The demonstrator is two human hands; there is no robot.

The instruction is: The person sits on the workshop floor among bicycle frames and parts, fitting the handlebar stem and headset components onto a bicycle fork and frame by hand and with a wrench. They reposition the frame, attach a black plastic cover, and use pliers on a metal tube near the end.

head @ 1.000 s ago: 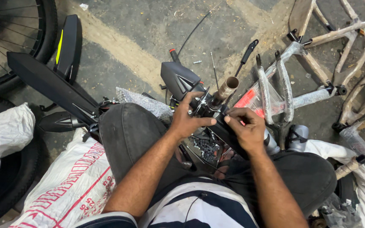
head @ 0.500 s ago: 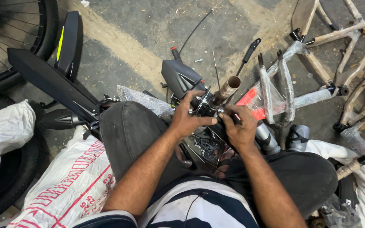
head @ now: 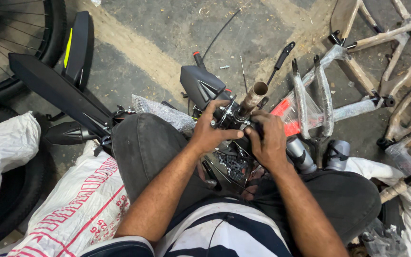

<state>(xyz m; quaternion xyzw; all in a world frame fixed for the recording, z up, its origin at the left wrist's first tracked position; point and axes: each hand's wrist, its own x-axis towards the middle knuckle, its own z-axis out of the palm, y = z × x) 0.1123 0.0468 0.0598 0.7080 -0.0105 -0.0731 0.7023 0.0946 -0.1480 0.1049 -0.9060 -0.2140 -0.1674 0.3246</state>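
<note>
I sit on the floor with a bicycle handlebar assembly between my knees. My left hand [head: 213, 131] grips the black clamp and brake part [head: 229, 114] on the metal tube [head: 252, 97], which points up and away from me. My right hand [head: 268, 140] is closed around the same assembly just right of the tube, fingers pressing on its black part. A black plastic cover [head: 200, 85] sits just beyond my left hand. A bicycle chain [head: 234, 166] lies below my hands, between my legs.
Black mudguards [head: 58, 88] lie at the left beside a wheel [head: 20, 43]. A plastic-wrapped bicycle frame [head: 319, 102] lies at the right, with bare frames [head: 396, 38] beyond it. White printed sacks [head: 72, 204] lie at my left. A small bolt [head: 223, 67] rests on the concrete.
Both hands stay on the assembly. My right hand has shifted slightly lower and closer around the base of the tube; the left has barely moved.
</note>
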